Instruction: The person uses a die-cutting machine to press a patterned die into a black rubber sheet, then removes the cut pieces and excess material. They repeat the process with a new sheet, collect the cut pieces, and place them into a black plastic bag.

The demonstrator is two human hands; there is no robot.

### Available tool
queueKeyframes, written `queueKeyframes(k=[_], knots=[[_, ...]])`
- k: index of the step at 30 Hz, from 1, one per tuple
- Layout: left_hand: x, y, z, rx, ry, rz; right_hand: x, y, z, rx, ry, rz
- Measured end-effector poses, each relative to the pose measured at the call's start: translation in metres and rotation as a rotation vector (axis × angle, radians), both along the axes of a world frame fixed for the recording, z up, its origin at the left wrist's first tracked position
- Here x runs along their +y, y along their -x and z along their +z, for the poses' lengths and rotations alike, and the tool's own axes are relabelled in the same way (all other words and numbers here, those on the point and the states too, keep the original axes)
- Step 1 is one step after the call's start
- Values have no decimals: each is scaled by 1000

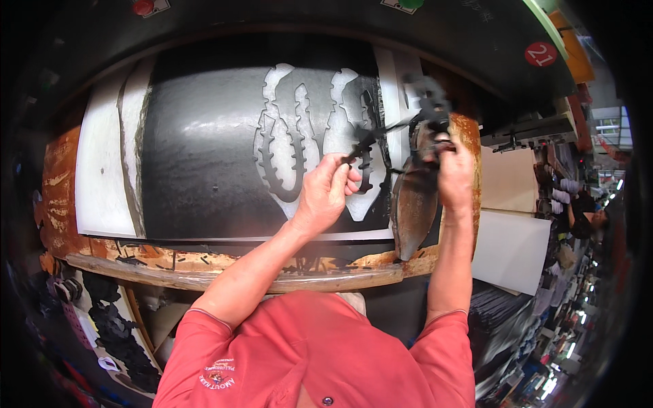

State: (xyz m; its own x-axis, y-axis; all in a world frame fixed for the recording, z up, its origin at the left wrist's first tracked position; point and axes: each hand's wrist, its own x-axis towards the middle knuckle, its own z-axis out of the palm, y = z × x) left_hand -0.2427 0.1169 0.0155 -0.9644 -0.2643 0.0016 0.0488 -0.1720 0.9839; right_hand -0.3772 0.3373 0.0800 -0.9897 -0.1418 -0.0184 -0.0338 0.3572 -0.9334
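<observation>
My left hand pinches a thin black strip, cut from sheet material, above the black sheet. The strip stretches toward the right, where motion blurs it. My right hand is closed on a dark, notched object, too smeared to name for sure. Just below that lies a brown, sole-shaped piece at the sheet's right edge. Curved, toothed cutouts in the sheet, shaped like shoe uppers, show the white board beneath. A loose black toothed strip lies over the right cutout.
A worn wooden rail runs along the bench's front edge. Overhead hangs a dark machine beam with a red and a green button. White sheets lie at the right. Black scraps are heaped at the lower left.
</observation>
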Motion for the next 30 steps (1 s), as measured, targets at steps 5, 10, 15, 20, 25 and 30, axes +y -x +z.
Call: queueKeyframes(k=[5, 10, 15, 20, 25, 30], knots=[[2, 2, -4, -22, -17, 53, 89, 67, 65, 123, 314, -278], [6, 7, -10, 12, -94, 94, 139, 62, 111, 189, 261, -233], [2, 6, -7, -45, -36, 76, 95, 13, 131, 102, -95, -232], [3, -13, 37, 434, 702, 83, 30, -31, 156, -174, -282, 60], [32, -11, 83, 587, 897, -34, -13, -51, 170, -373, -340, 473], [45, -11, 94, 772, 664, 40, -45, -73, 139, -163, -253, 485]])
